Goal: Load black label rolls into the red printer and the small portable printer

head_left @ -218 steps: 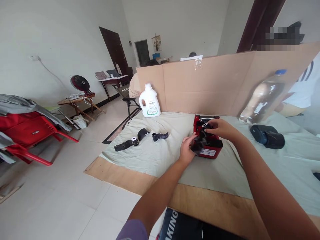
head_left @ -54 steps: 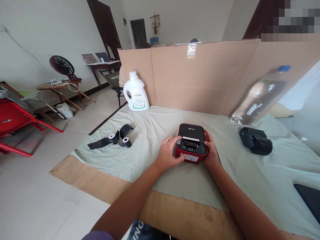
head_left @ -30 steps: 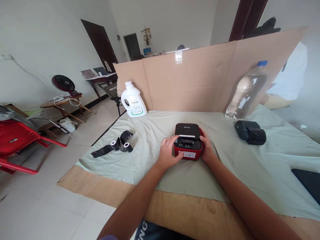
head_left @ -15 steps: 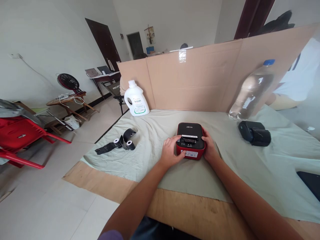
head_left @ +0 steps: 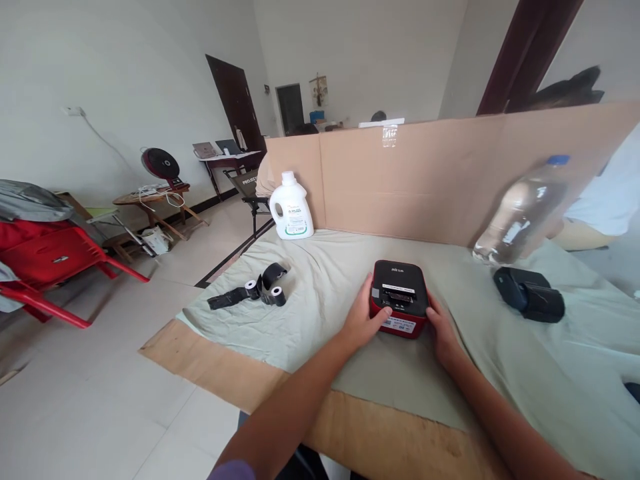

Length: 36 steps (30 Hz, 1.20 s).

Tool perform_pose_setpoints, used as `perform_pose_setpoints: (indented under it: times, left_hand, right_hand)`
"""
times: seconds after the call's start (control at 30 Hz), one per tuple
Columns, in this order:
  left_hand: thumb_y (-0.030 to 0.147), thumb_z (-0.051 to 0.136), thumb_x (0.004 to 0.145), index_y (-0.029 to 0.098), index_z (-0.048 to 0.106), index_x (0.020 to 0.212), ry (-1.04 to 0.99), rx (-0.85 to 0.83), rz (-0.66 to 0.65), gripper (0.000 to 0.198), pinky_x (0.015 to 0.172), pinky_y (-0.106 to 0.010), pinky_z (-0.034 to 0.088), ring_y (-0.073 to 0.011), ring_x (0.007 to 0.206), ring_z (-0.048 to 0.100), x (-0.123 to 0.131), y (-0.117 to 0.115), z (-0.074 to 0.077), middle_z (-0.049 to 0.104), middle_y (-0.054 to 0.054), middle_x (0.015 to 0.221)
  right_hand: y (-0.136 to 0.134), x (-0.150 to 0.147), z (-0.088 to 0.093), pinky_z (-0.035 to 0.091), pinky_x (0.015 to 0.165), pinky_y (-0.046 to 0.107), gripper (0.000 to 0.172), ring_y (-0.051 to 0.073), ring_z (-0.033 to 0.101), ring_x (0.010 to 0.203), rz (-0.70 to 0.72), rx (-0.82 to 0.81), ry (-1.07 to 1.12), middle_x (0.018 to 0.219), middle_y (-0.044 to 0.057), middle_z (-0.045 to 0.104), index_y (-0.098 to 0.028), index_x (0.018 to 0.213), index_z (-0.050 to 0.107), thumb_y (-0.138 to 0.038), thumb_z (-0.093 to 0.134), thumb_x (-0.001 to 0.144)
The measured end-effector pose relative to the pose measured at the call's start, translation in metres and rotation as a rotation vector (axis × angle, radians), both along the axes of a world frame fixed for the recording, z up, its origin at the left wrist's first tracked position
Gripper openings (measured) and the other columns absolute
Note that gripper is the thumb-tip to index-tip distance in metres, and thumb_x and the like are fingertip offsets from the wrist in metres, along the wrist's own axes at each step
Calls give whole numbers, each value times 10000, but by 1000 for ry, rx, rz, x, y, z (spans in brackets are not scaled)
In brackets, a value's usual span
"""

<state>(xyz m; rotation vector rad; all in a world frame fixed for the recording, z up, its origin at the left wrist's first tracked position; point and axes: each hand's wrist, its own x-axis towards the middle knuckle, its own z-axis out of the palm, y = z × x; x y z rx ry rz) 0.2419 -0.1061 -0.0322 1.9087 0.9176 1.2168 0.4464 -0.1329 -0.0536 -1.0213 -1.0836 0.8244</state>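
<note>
Where your left hand (head_left: 361, 321) and right hand (head_left: 444, 333) meet the red-and-black, round-cornered plastic box (head_left: 399, 276), your grip is closed — pinching it from both sides.

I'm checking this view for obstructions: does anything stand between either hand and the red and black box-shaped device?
Nothing visible does: the left hand and the right hand touch opposite sides of the red and black box-shaped device. The black rolls with white cores lie apart to its left.
</note>
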Motion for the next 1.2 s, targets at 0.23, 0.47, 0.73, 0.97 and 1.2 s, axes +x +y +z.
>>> perform_pose_setpoints:
  times: [0.23,0.47,0.73,0.97,1.2]
  left_hand:
    - [240,605,804,235,384,1517,-322,-436,-243,747,1096,-421,432,-252,1234,570,3,18,7,606,-57,1370]
    - [218,607,745,231,520,1412,-484,-423,-172,673,904,-306,500,-197,990,633,-55,46,58,691,-12,1165]
    - [186,552,672,246,531,1399,-425,-351,60,729,743,-268,510,-177,882,637,-187,150,99,699,6,1071]
    - [133,564,563,169,608,1253,-528,-505,178,692,658,-261,481,-161,696,599,-236,229,72,659,2,801]
    - [152,589,561,158,613,1211,-586,-591,210,650,677,-307,509,-189,685,612,-238,252,43,623,5,731]
  right_hand:
    - [-26,-25,24,531,810,593,977,439,686,938,-246,-193,-732,1052,135,745,-249,1400,518,-619,834,553]
    - [17,-85,71,538,677,471,921,347,697,770,-247,-177,-823,958,114,749,-226,1348,528,-649,803,578]
    - [156,-213,87,533,877,490,807,338,680,1029,40,153,-577,1199,105,709,-246,1358,528,-502,823,652]
    - [249,-272,45,549,893,521,869,369,677,1075,90,69,-661,1225,141,694,-209,1417,431,-461,799,672]
    - [275,-276,21,530,936,543,827,392,657,1122,128,19,-694,1240,165,680,-191,1374,469,-448,803,663]
